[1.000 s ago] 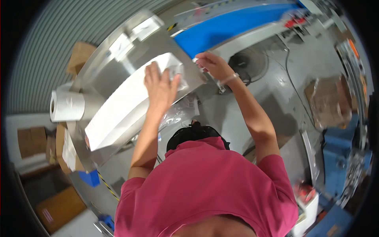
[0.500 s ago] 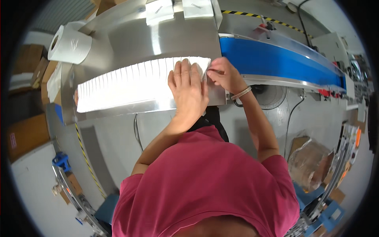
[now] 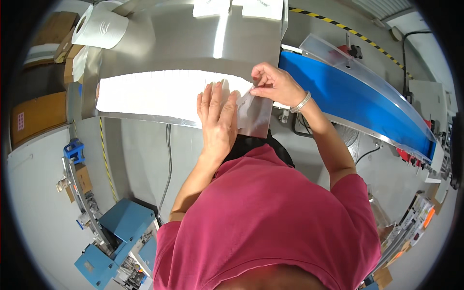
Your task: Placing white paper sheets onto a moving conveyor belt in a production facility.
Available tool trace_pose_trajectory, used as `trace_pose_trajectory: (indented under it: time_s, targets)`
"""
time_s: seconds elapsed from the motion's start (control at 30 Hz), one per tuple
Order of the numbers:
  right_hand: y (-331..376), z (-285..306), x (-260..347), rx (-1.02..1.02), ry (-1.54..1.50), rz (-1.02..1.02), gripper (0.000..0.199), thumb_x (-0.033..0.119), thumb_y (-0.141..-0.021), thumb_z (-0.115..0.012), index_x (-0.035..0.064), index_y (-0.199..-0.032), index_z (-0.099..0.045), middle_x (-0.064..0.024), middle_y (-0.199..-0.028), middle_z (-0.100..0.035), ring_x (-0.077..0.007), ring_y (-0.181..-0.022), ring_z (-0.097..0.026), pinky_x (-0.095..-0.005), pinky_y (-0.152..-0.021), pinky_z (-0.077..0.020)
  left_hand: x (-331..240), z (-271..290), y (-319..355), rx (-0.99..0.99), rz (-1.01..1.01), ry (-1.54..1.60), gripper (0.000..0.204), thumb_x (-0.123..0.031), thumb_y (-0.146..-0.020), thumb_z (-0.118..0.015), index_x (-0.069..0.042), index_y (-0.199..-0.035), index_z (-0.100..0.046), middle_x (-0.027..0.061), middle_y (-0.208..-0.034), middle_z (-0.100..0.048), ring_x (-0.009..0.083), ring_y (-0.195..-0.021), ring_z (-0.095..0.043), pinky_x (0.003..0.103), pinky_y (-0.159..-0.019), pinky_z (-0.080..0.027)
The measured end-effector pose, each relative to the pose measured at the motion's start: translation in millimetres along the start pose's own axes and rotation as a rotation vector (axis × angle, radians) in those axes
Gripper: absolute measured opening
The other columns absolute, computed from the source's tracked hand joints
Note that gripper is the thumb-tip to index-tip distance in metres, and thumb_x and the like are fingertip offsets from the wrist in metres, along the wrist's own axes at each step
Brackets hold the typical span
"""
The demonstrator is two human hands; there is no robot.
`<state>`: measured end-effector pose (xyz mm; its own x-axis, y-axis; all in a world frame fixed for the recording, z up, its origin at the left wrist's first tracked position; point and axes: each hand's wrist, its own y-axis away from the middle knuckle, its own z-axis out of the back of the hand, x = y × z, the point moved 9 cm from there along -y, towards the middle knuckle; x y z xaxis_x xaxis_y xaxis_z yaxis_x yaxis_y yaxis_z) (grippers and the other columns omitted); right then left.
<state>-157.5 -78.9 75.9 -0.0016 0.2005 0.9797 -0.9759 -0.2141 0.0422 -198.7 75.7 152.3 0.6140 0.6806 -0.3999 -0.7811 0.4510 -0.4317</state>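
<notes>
A long row of overlapping thin white sheets (image 3: 150, 93), possibly flat packets, lies along the near edge of the steel table (image 3: 183, 46). My left hand (image 3: 217, 121) rests palm down on the right part of the row, its fingers stretched out and slightly spread. At the row's right end, the thumb and finger of my right hand (image 3: 282, 88) pinch the upper corner of the end sheet (image 3: 245, 105). That sheet is somewhat lifted and shows faint marks on its face. A bracelet (image 3: 302, 102) circles my right wrist.
Right of the table runs a blue conveyor belt (image 3: 348, 99) with a clear guard (image 3: 372, 77) along its far side. A large white roll (image 3: 101, 26) stands at the table's far left. White packets (image 3: 263, 9) lie at the far edge. A cable (image 3: 168, 164) hangs below the table.
The view has shifted. My left hand has moved slightly left along the row, fingers more spread. The right hand still pinches the end, where the last sheet now shows more of its face.
</notes>
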Motion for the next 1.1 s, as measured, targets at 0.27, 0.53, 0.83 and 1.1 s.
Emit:
trace_pose_trajectory:
  time_s: [0.27, 0.53, 0.83, 1.1]
  targets:
    - [-1, -9, 12, 0.201, -0.049, -0.001, 0.034, 0.004, -0.079, -0.072, 0.0031, -0.107, -0.054, -0.0029, -0.098, -0.057, -0.0103, -0.083, -0.058, -0.0260, -0.076, -0.0510, -1, 2, -3, 0.019, -0.030, 0.021, 0.034, 0.003, -0.073, -0.064, -0.011, -0.104, -0.071, 0.0158, -0.134, -0.049, 0.0393, -0.126, -0.042, 0.054, -0.106, -0.027]
    - [57, 72, -67, -0.420, -0.116, -0.186, 0.024, 0.027, -0.093, -0.060, 0.0043, -0.092, -0.051, -0.0006, -0.069, -0.048, -0.0091, -0.062, -0.045, -0.0284, -0.054, -0.0406, 14, 6, 0, 0.003, 0.076, -0.132, 0.037, -0.010, -0.082, -0.066, -0.006, -0.118, -0.060, 0.0150, -0.134, -0.046, 0.0373, -0.126, -0.039, 0.052, -0.105, -0.027]
    - [171, 208, -135, -0.892, -0.079, -0.399, 0.038, 0.029, -0.087, -0.064, 0.0000, -0.112, -0.062, -0.0072, -0.095, -0.066, -0.0115, -0.082, -0.057, -0.0299, -0.071, -0.0471, 13, 6, -2, -0.066, 0.020, -0.033, 0.034, -0.001, -0.079, -0.067, -0.007, -0.112, -0.066, 0.0144, -0.129, -0.052, 0.0364, -0.122, -0.045, 0.048, -0.102, -0.035]
    - [244, 244, -51, -1.303, 1.264, -0.223, 0.036, 0.012, -0.078, -0.065, 0.0082, -0.113, -0.059, -0.0148, -0.103, -0.062, -0.0338, -0.101, -0.056, -0.0417, -0.086, -0.0449, 15, 7, -2, -0.037, 0.031, -0.075, 0.033, -0.003, -0.082, -0.065, -0.009, -0.114, -0.066, 0.0137, -0.129, -0.053, 0.0344, -0.121, -0.046, 0.046, -0.101, -0.036]
